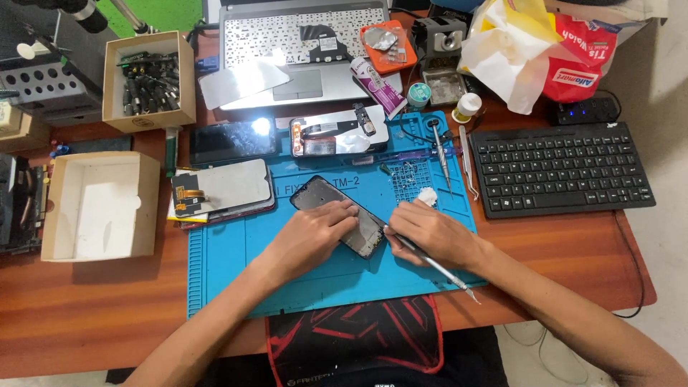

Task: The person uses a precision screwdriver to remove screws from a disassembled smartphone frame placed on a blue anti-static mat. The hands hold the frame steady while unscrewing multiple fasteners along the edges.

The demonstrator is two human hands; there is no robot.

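Overhead view of a repair bench. The left hand (319,233) lies palm-down, fingers flattened, on a dark, opened smartphone frame (315,195) that rests diagonally at the centre of a blue silicone work mat (229,251); it presses rather than grasps. The right hand (430,231) is closed around a slim metal-handled precision tool (437,269), whose tip meets the lower right corner of the phone frame while its handle trails toward the mat's near right edge.

Containers: an open cardboard box (111,89) at upper left holds a heap of dark cylindrical plug-like parts. A larger shallow white-lined cardboard box (54,208), left of the mat, shows only its bare interior. The mat's upper strip of compartments carries a disassembled phone with exposed silver shielding (337,134); a small gridded section to the right holds a white scrap (427,195).

Packages: a white-and-purple tube (378,87) lies on the silver laptop (287,50) beside an orange blister pack (387,44). A small white-capped yellow bottle (467,106) stands near the mat's upper right corner. A crumpled pale yellow plastic bag (502,50) and a red printed bag (584,61) sit at upper right, behind a black compact keyboard (562,168). A detached phone display panel with orange flex cable (222,188) lies at the mat's left edge.
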